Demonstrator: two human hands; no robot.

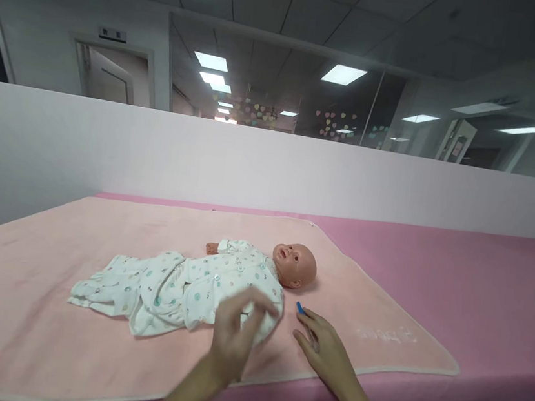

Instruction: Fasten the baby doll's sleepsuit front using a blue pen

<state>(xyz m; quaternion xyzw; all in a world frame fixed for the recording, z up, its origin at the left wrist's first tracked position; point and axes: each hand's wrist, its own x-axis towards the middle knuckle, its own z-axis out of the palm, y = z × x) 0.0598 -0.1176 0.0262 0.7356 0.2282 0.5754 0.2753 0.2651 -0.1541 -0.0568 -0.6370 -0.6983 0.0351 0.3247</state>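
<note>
A baby doll lies on its back in a white patterned outfit, head to the right, one hand showing at the far sleeve. My left hand, smeared by motion, hovers in front of the doll's near shoulder. Its fingers curl and the thumb comes up close to the forefinger; whether anything is between them cannot be made out. My right hand rests low over the blanket, right of the left hand, its fingers closed around a slim clear stick with a blue end. Part of that stick is hidden by the hand.
A peach blanket with a pale edge is spread under the doll, over a pink cover. Behind rises a low white partition. Beyond it are a door and glass panels with heart-shaped stickers.
</note>
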